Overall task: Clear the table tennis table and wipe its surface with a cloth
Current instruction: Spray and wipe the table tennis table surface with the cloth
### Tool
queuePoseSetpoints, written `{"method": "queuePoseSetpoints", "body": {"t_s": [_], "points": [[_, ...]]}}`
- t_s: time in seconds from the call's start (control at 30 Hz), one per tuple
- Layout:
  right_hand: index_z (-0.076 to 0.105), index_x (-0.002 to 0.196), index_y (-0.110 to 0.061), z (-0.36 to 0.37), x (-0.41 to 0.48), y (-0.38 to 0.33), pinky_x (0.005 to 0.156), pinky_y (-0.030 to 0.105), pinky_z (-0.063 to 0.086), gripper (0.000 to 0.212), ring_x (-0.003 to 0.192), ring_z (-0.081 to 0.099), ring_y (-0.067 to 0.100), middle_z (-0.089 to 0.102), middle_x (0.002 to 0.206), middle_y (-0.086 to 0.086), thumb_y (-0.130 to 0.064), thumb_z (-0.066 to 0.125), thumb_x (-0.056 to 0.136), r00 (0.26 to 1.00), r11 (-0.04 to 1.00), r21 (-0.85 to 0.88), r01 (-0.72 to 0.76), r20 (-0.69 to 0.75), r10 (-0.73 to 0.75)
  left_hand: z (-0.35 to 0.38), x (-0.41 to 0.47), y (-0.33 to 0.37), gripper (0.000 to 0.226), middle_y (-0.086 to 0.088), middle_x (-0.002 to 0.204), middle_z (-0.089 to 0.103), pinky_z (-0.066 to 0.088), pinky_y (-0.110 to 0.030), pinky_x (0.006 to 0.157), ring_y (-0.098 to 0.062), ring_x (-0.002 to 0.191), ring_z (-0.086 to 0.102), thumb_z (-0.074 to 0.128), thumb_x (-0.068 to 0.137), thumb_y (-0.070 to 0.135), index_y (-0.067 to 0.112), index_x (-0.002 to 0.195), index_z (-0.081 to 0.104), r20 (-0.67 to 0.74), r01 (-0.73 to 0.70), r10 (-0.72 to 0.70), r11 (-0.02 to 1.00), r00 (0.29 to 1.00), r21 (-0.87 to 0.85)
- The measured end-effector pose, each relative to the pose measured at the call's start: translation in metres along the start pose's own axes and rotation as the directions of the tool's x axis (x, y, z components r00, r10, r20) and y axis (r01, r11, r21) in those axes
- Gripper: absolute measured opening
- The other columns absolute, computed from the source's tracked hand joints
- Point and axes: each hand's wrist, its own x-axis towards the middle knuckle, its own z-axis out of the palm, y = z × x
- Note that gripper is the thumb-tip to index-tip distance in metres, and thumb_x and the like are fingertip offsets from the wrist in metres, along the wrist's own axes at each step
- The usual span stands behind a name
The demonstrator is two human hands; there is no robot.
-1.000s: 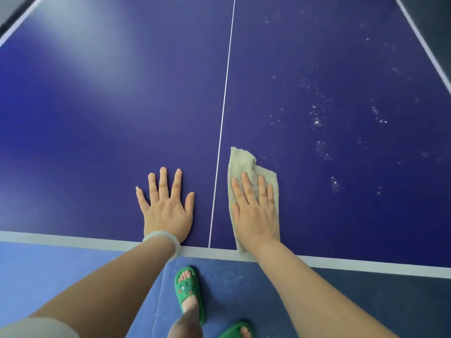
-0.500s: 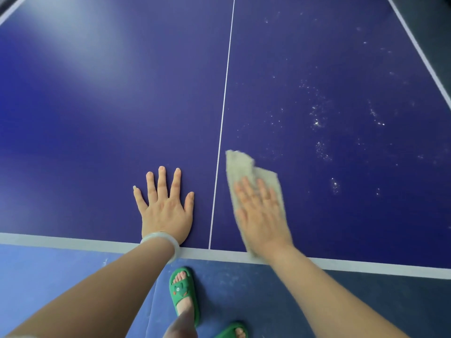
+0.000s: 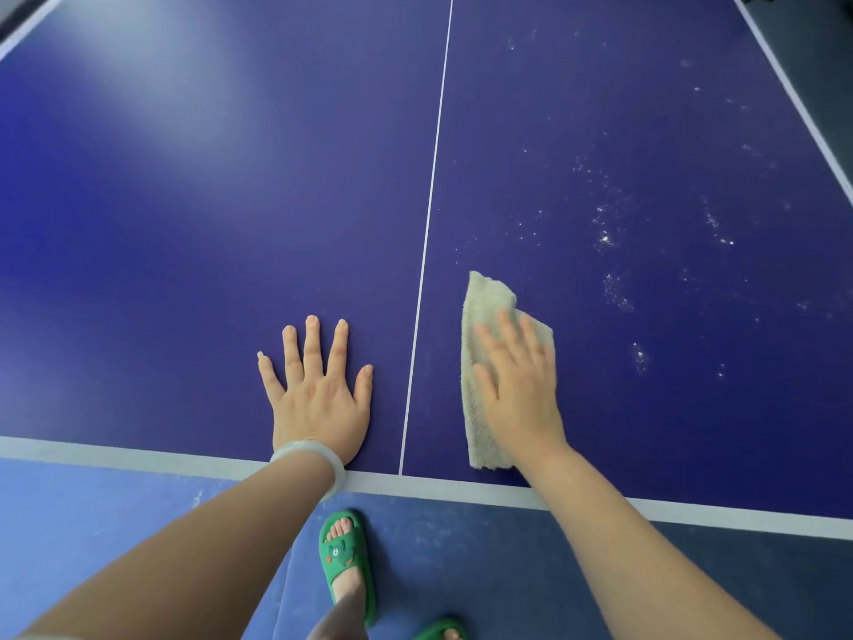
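The dark blue table tennis table (image 3: 231, 224) fills the view, with a white centre line (image 3: 429, 224) running away from me. My right hand (image 3: 519, 390) lies flat on a beige cloth (image 3: 484, 307), pressing it onto the table just right of the centre line, near the front edge. My left hand (image 3: 318, 390) rests flat on the table left of the line, fingers spread, holding nothing. A pale bangle (image 3: 314, 459) circles the left wrist. White specks of dust (image 3: 609, 237) are scattered over the right half of the table, beyond the cloth.
The table's white front edge band (image 3: 115, 455) runs across below my hands. The right side line (image 3: 794, 99) slants off at the upper right. Below the edge are the blue floor (image 3: 92, 524) and my feet in green slippers (image 3: 346, 561).
My right hand has slid the cloth to the right, away from the centre line. The left hand has stayed in place.
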Motion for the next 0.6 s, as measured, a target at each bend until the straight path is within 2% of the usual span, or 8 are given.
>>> {"method": "queuePoseSetpoints", "body": {"t_s": [0.07,0.17,0.3,0.4,0.5,0.6], "points": [[0.039,0.149,-0.022,-0.012,0.015,0.005,0.121,0.043,0.019,0.046,0.147,0.020,0.022,0.030,0.159,0.000,-0.023,0.043,0.103,0.983,0.985,0.104,-0.139,-0.107,0.150,0.000,0.000,0.000,0.066,-0.001,0.166,0.000,-0.004,-0.058,0.120,-0.028,0.152,-0.009,0.003,0.097,0.060,0.033,0.157,-0.001,-0.002,0.000,0.000,1.000,1.000,-0.005],[0.047,0.142,-0.018,-0.026,0.043,0.011,0.112,0.041,0.033,0.047,0.129,0.040,0.021,0.051,0.137,0.000,-0.025,0.057,0.097,0.937,0.924,0.218,-0.313,-0.089,0.338,0.000,0.000,0.000,0.066,-0.001,0.166,0.002,-0.002,-0.058,0.120,-0.028,0.152,-0.008,0.005,0.097,0.060,0.033,0.157,0.002,-0.010,0.000,0.000,1.000,1.000,-0.005],[0.063,0.114,-0.021,-0.036,0.067,0.020,0.099,0.048,0.044,0.030,0.105,0.056,0.022,0.059,0.105,-0.004,-0.025,0.071,0.085,0.914,0.869,0.285,-0.405,0.090,0.396,0.001,0.000,0.000,0.066,-0.001,0.166,0.004,-0.003,-0.057,0.120,-0.028,0.152,-0.006,0.002,0.097,0.059,0.033,0.157,0.004,-0.023,0.000,0.000,1.000,1.000,-0.018],[0.060,0.095,-0.016,-0.037,0.070,0.024,0.087,0.042,0.050,0.025,0.081,0.056,0.018,0.055,0.081,-0.007,-0.022,0.079,0.080,0.908,0.855,0.306,-0.419,0.146,0.393,0.002,0.000,0.000,0.070,-0.001,0.165,0.007,-0.002,-0.057,0.120,-0.028,0.152,-0.004,0.001,0.094,0.061,0.033,0.157,0.007,-0.020,0.004,-0.005,1.000,1.000,-0.019],[0.055,0.089,-0.011,-0.038,0.069,0.024,0.070,0.024,0.046,0.028,0.078,0.053,0.013,0.057,0.091,-0.002,-0.018,0.081,0.079,0.936,0.856,0.379,-0.352,0.134,0.326,0.003,0.000,-0.001,0.070,-0.001,0.165,0.007,-0.003,-0.056,0.120,-0.027,0.152,-0.005,0.000,0.093,0.062,0.033,0.157,0.006,-0.018,0.005,-0.005,1.000,1.000,-0.009],[0.055,0.096,-0.007,-0.046,0.069,0.023,0.070,0.020,0.046,0.031,0.083,0.057,0.013,0.062,0.096,-0.001,-0.013,0.080,0.079,0.940,0.791,0.508,-0.340,0.188,0.284,0.003,0.000,-0.001,0.070,-0.001,0.165,0.008,-0.003,-0.057,0.120,-0.028,0.152,-0.003,0.001,0.094,0.062,0.033,0.157,0.008,-0.020,0.007,-0.008,1.000,1.000,-0.013]]}}
